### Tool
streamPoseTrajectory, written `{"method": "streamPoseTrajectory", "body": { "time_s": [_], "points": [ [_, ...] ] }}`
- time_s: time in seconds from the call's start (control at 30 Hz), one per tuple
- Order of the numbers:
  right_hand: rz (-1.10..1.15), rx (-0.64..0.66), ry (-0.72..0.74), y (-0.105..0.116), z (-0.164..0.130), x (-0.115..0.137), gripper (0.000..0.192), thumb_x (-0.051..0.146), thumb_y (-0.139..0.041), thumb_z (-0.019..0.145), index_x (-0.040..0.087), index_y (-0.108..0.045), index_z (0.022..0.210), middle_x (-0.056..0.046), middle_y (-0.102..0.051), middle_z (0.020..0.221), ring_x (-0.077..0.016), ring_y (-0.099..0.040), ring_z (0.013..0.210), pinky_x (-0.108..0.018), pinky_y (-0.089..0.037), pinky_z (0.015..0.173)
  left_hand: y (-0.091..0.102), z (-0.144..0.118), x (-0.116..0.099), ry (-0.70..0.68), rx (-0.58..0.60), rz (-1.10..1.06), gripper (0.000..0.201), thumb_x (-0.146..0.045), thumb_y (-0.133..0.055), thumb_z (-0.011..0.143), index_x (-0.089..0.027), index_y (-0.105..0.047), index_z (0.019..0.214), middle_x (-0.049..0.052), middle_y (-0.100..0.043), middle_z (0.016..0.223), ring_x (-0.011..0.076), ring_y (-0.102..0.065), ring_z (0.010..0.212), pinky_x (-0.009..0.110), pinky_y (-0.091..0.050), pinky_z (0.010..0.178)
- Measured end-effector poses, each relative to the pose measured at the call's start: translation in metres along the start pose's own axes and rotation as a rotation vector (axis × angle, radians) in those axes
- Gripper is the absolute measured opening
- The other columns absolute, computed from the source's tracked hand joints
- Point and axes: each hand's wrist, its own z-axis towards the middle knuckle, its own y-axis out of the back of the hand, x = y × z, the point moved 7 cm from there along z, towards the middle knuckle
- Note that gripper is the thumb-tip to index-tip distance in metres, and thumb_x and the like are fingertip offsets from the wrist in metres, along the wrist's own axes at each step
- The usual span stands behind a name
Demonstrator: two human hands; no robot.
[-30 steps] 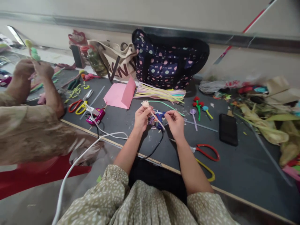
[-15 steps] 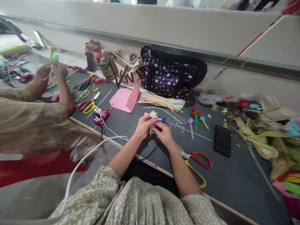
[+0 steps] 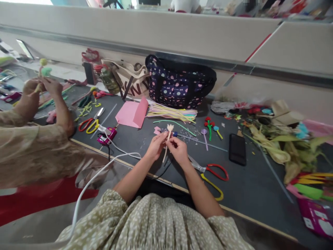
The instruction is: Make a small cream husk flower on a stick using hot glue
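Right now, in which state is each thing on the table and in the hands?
left hand: shut on cream flower stem
right hand: shut on cream flower stem
cream flower stem: upright, held
red-yellow scissors: lying, blades closed
phone: flat, screen dark
pink paper: folded
dotted bag: standing

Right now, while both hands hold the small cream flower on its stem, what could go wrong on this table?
1. The red and yellow scissors lie just beside the right hand, blades toward it; a sideways move could catch them.
2. The black cord runs under the hands, so the cream flower stem pinched by the left hand may snag on it.
3. The white cable hangs off the table edge near the pink glue gun; a pull might drag the gun.
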Motion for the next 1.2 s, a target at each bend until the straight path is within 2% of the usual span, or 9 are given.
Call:
{"method": "streamPoseTrajectory", "body": {
  "time_s": [0.3, 0.4, 0.5, 0.6, 0.67, 0.8, 1.0, 1.1, 1.2],
  "points": [
    [0.048, 0.036, -0.083, -0.012, -0.006, -0.007, 0.026, 0.043, -0.063, 0.08, 0.02, -0.062, 0.068, 0.003, -0.056, 0.06, -0.0119, -0.046, 0.055, -0.025, -0.036, 0.055, 0.012, 0.003, -0.009, -0.066, 0.008, 0.154, 0.027, -0.037, -0.086, 0.064, -0.014, -0.076, 0.074, 0.006, -0.073, 0.077, 0.0119, -0.062, 0.066, 0.023, -0.047, 0.066],
    [0.113, 0.012, -0.098, -0.004, -0.004, -0.008, 0.024, 0.044, -0.064, 0.081, 0.02, -0.069, 0.08, 0.001, -0.064, 0.07, -0.0133, -0.053, 0.061, -0.026, -0.041, 0.06, 0.016, 0.001, -0.011, -0.066, -0.009, 0.167, 0.026, -0.036, -0.086, 0.063, -0.014, -0.075, 0.071, 0.004, -0.072, 0.073, 0.0109, -0.061, 0.065, 0.022, -0.047, 0.066],
    [0.24, -0.058, -0.148, 0.011, 0.002, -0.009, 0.032, 0.047, -0.065, 0.081, 0.022, -0.07, 0.101, 0.0, -0.067, 0.078, -0.0119, -0.05, 0.058, -0.025, -0.041, 0.056, 0.018, -0.003, -0.011, -0.038, -0.002, 0.202, 0.026, -0.036, -0.086, 0.064, -0.014, -0.075, 0.072, 0.002, -0.069, 0.067, 0.0089, -0.056, 0.058, 0.021, -0.044, 0.06],
    [0.39, 0.067, -0.158, 0.012, 0.01, -0.003, 0.046, 0.046, -0.067, 0.081, 0.026, -0.064, 0.122, -0.001, -0.068, 0.095, -0.011, -0.051, 0.062, -0.024, -0.042, 0.056, 0.019, -0.008, -0.007, 0.026, 0.022, 0.222, 0.028, -0.037, -0.087, 0.062, -0.014, -0.075, 0.072, 0.002, -0.067, 0.062, 0.0083, -0.054, 0.054, 0.021, -0.041, 0.055],
    [0.437, 0.18, -0.153, 0.008, 0.013, 0.003, 0.05, 0.045, -0.069, 0.08, 0.027, -0.062, 0.126, -0.002, -0.068, 0.101, -0.0117, -0.054, 0.068, -0.024, -0.043, 0.058, 0.019, -0.011, -0.004, 0.053, 0.039, 0.229, 0.029, -0.037, -0.088, 0.06, -0.013, -0.075, 0.071, 0.002, -0.066, 0.061, 0.0081, -0.054, 0.053, 0.021, -0.041, 0.054],
    [0.41, 0.263, -0.146, 0.006, 0.017, 0.006, 0.044, 0.043, -0.075, 0.075, 0.023, -0.069, 0.113, -0.002, -0.068, 0.091, -0.0122, -0.054, 0.068, -0.024, -0.043, 0.06, 0.019, -0.015, -0.001, 0.07, 0.066, 0.227, 0.031, -0.038, -0.089, 0.059, -0.012, -0.074, 0.068, 0.001, -0.064, 0.058, 0.0068, -0.053, 0.052, 0.019, -0.04, 0.055],
    [0.418, 0.32, -0.083, 0.006, 0.02, 0.013, 0.031, 0.035, -0.08, 0.072, 0.022, -0.072, 0.098, -0.001, -0.069, 0.092, -0.0163, -0.061, 0.083, -0.029, -0.047, 0.078, 0.022, -0.02, 0.004, 0.147, 0.082, 0.172, 0.033, -0.038, -0.088, 0.06, -0.011, -0.072, 0.071, 0.001, -0.065, 0.06, 0.007, -0.055, 0.052, 0.02, -0.044, 0.057],
    [0.445, 0.37, -0.093, 0.004, 0.018, 0.017, 0.029, 0.036, -0.079, 0.073, 0.022, -0.072, 0.097, -0.001, -0.068, 0.088, -0.0164, -0.062, 0.078, -0.03, -0.049, 0.075, 0.019, -0.02, 0.004, 0.181, 0.127, 0.101, 0.037, -0.042, -0.086, 0.063, -0.011, -0.072, 0.077, 0.004, -0.069, 0.068, 0.01, -0.06, 0.058, 0.025, -0.051, 0.065],
    [0.443, 0.394, -0.1, 0.002, 0.015, 0.02, 0.029, 0.036, -0.079, 0.074, 0.023, -0.071, 0.098, 0.0, -0.068, 0.086, -0.0161, -0.062, 0.074, -0.031, -0.05, 0.073, 0.017, -0.02, 0.006, 0.206, 0.168, 0.064, 0.038, -0.043, -0.085, 0.065, -0.01, -0.071, 0.079, 0.004, -0.068, 0.068, 0.0103, -0.06, 0.057, 0.025, -0.051, 0.061]
  ]
}}
